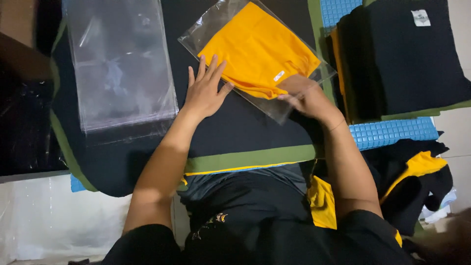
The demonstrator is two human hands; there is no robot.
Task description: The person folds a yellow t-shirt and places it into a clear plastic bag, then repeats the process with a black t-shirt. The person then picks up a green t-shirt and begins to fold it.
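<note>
A folded yellow garment (255, 49) lies inside a clear plastic bag (216, 19) on a black cloth surface (235, 127). My left hand (205, 91) rests flat, fingers spread, against the garment's near left edge and the bag. My right hand (305, 95) is at the bag's open near end, its fingers partly under the clear plastic flap beside the garment's small white label (278, 76).
A stack of empty clear plastic bags (120, 64) lies at the left. A pile of folded black garments (402, 54) with a yellow one underneath stands at the right on a blue mat (392, 133). More black and yellow clothing (417, 176) lies at the lower right.
</note>
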